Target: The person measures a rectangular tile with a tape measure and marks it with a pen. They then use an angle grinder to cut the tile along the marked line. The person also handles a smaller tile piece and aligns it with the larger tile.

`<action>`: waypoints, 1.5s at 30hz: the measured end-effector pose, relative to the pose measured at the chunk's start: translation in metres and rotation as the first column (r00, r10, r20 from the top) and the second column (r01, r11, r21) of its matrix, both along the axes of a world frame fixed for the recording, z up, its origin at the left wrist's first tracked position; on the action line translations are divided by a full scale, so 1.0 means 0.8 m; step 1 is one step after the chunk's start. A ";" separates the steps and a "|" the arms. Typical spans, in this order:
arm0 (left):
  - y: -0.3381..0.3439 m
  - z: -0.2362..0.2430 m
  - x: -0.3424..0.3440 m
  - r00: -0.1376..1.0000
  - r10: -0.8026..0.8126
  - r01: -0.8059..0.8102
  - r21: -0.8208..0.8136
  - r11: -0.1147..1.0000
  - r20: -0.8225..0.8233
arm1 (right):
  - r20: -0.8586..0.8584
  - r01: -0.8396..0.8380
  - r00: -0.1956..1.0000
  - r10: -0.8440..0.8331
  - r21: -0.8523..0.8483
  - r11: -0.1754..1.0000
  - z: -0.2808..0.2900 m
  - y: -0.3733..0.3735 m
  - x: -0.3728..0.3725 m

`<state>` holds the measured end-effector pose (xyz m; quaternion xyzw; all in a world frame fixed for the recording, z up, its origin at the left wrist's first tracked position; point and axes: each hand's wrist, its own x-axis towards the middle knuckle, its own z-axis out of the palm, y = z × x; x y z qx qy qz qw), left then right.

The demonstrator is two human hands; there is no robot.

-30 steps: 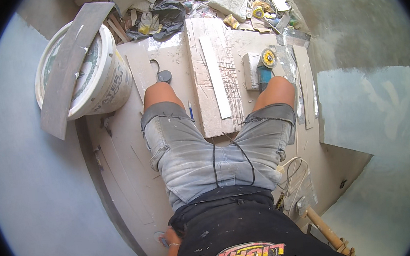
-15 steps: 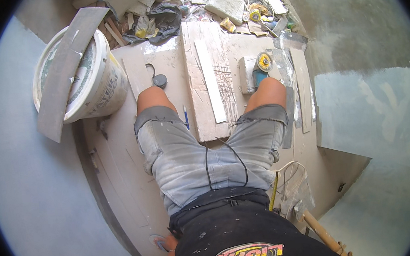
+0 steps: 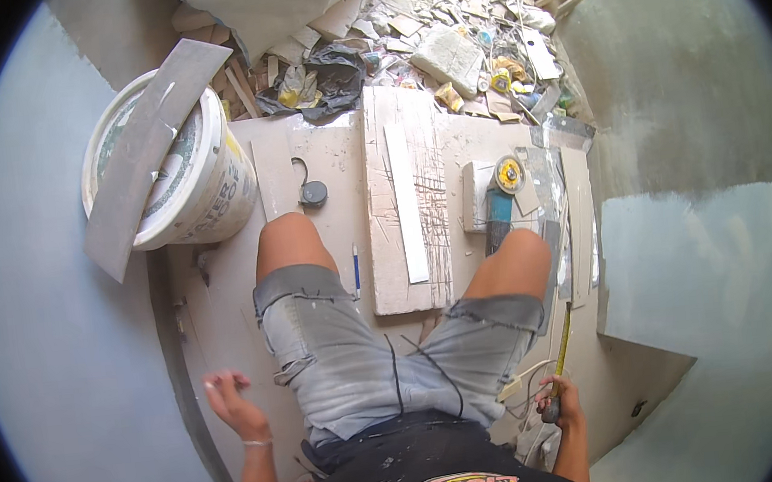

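We hold a tape measure (image 3: 553, 403) in our right hand (image 3: 568, 400), its case (image 3: 550, 411) dark, its yellow blade (image 3: 564, 340) drawn out, slanting forward and slightly rightward.

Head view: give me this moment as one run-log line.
left hand: empty | right hand: holding tape measure, yellow blade out | white strip: on scored slab

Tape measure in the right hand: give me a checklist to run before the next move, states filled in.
1. Right hand has tape measure in its grip: ok.
2. Yellow blade extended: ok.
3. Left hand free: ok, nothing visible in it.
4. White strip lying on scored slab: ok.
5. Blue pencil or pen in hand: not ok, lies left of slab.
6. Angle grinder switched off: cannot tell.
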<state>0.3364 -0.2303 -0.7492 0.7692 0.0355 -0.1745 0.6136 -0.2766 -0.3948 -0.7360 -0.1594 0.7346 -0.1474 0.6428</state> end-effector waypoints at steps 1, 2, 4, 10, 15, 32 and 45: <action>-0.033 0.016 0.013 0.981 -0.108 0.123 -0.083 0.989 0.159 | -0.037 -0.035 0.999 0.034 -0.020 0.999 0.008 -0.029 0.001; -0.068 0.030 0.029 0.949 -0.166 0.193 -0.077 0.978 0.267 | -0.056 -0.087 0.995 0.085 -0.051 0.995 0.014 -0.063 0.005; -0.144 0.049 0.032 0.895 -0.297 0.356 -0.132 0.925 0.332 | -0.107 -0.220 0.973 0.206 -0.150 0.964 0.020 -0.135 0.025; -0.348 -0.006 -0.053 0.770 -0.607 0.627 -0.055 0.777 0.197 | -0.303 -0.801 0.598 0.742 -0.266 0.536 -0.034 -0.309 0.148; -0.385 -0.136 -0.133 0.680 -0.732 0.729 0.143 0.669 -0.040 | -0.172 -0.962 0.202 0.964 -0.218 0.163 -0.128 -0.332 0.248; -0.315 -0.244 -0.200 0.603 -0.791 0.792 0.201 0.577 -0.106 | -0.615 -0.952 -0.304 0.727 0.174 -0.251 -0.200 -0.329 0.290; -0.318 -0.253 -0.215 0.642 -0.766 0.728 0.312 0.610 -0.001 | -0.663 -0.980 -0.174 0.728 0.191 -0.061 -0.213 -0.301 0.280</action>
